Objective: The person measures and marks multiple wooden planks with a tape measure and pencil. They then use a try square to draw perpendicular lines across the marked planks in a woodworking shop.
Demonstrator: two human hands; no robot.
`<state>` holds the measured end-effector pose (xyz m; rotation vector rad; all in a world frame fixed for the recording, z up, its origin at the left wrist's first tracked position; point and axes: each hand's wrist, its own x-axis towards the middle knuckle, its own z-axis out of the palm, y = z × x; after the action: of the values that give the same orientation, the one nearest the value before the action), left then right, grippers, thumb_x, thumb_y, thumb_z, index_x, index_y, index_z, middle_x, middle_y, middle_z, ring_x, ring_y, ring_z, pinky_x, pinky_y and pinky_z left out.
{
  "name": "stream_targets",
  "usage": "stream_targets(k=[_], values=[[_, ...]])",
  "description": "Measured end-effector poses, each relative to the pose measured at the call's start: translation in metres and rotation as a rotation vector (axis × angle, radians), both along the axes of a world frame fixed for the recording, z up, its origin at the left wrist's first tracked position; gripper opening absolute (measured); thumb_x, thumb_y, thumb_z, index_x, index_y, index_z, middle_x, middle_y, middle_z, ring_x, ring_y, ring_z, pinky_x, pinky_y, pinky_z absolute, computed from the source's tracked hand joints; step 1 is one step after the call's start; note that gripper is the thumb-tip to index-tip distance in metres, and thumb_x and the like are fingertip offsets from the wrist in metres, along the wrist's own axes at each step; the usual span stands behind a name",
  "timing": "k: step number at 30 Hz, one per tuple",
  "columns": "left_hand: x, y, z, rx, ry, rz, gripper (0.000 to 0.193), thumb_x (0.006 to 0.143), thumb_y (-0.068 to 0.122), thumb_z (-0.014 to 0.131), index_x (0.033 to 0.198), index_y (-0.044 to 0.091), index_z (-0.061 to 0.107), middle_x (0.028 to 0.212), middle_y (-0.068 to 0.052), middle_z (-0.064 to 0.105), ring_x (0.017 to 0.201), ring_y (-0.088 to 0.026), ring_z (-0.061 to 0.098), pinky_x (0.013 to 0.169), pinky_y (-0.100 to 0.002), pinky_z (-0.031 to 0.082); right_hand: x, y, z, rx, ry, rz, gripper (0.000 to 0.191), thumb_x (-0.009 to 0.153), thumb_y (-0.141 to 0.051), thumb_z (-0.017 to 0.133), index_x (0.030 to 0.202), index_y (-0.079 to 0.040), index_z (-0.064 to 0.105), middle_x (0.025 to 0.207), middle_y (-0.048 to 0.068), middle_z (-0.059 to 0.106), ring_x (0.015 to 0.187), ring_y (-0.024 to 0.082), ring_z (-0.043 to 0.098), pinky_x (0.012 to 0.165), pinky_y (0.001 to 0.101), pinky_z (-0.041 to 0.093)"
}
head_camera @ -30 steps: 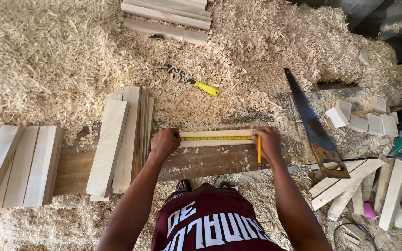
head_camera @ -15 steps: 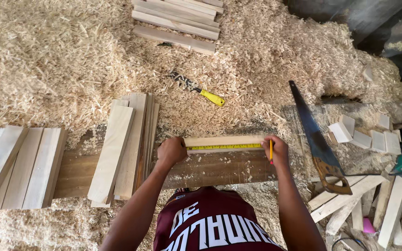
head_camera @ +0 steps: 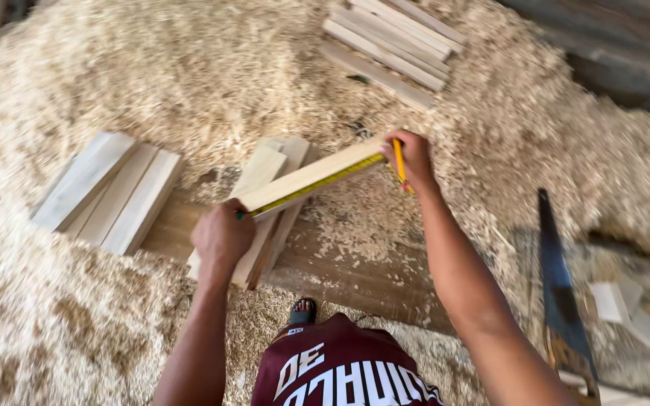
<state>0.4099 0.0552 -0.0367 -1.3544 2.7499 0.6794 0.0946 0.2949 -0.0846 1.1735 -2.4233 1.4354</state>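
Note:
My left hand (head_camera: pixel 222 237) grips the near end of a short pale wood strip (head_camera: pixel 306 177), with a yellow tape measure blade (head_camera: pixel 317 185) stretched along its front edge. My right hand (head_camera: pixel 411 159) holds the strip's far end and a yellow pencil (head_camera: pixel 399 163) together. The strip is lifted and tilted, its right end higher, above a stack of pale boards (head_camera: pixel 268 203). Below lies a brown workbench plank (head_camera: pixel 355 271) dusted with shavings.
Wood shavings (head_camera: pixel 189 75) cover the ground all around. Another group of boards (head_camera: pixel 110 192) lies to the left, and a pile of strips (head_camera: pixel 393 45) at the top. A handsaw (head_camera: pixel 562 293) lies at right beside small offcut blocks (head_camera: pixel 626 308).
The strip lay flat across the plank before; now both hands have lifted it and swung it leftward over the board stack. The camera view has shifted too.

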Motion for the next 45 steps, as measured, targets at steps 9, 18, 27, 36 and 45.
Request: stream_targets(k=[9, 18, 27, 36, 45], values=[[0.103, -0.034, -0.014, -0.017, -0.045, 0.334, 0.015, 0.089, 0.026, 0.07, 0.099, 0.024, 0.081, 0.081, -0.006, 0.078, 0.072, -0.023, 0.07, 0.065, -0.039, 0.051, 0.051, -0.163, 0.017, 0.096, -0.036, 0.284, 0.023, 0.081, -0.008, 0.085, 0.098, -0.001, 0.072, 0.083, 0.013, 0.074, 0.076, 0.022, 0.071, 0.072, 0.0348, 0.055], [0.13, -0.054, -0.047, 0.082, -0.119, 0.391, 0.016, 0.095, 0.03, 0.068, 0.106, 0.026, 0.078, 0.076, -0.002, 0.079, 0.059, -0.017, 0.066, 0.053, -0.035, 0.047, 0.07, -0.184, 0.013, 0.101, 0.026, 0.354, 0.025, 0.082, -0.017, 0.086, 0.097, -0.002, 0.072, 0.083, 0.012, 0.074, 0.075, 0.022, 0.073, 0.07, 0.0347, 0.058], [0.102, -0.092, 0.012, -0.132, -0.099, 0.255, 0.019, 0.093, 0.037, 0.068, 0.105, 0.031, 0.081, 0.086, -0.011, 0.078, 0.073, -0.031, 0.074, 0.067, -0.043, 0.057, 0.045, -0.153, 0.009, -0.104, -0.158, 0.31, 0.026, 0.083, -0.022, 0.09, 0.088, -0.005, 0.07, 0.081, 0.003, 0.071, 0.074, 0.016, 0.067, 0.067, 0.0312, 0.055], [-0.124, -0.156, 0.064, -0.161, -0.066, -0.247, 0.019, 0.09, 0.036, 0.072, 0.105, 0.03, 0.082, 0.096, -0.01, 0.078, 0.089, -0.034, 0.073, 0.079, -0.049, 0.058, -0.049, -0.032, 0.026, -0.22, -0.757, 0.086, 0.011, 0.087, -0.006, 0.078, 0.093, -0.005, 0.069, 0.081, 0.0, 0.068, 0.07, 0.008, 0.067, 0.063, 0.0272, 0.06], [-0.368, -0.116, 0.063, -0.173, -0.014, -0.649, 0.019, 0.087, 0.032, 0.073, 0.104, 0.032, 0.082, 0.109, -0.006, 0.077, 0.102, -0.031, 0.072, 0.088, -0.047, 0.057, -0.132, 0.005, 0.013, -0.48, -0.674, -0.348, 0.006, 0.088, 0.0, 0.074, 0.091, -0.001, 0.069, 0.083, 0.003, 0.072, 0.062, 0.011, 0.065, 0.054, 0.0275, 0.055]])
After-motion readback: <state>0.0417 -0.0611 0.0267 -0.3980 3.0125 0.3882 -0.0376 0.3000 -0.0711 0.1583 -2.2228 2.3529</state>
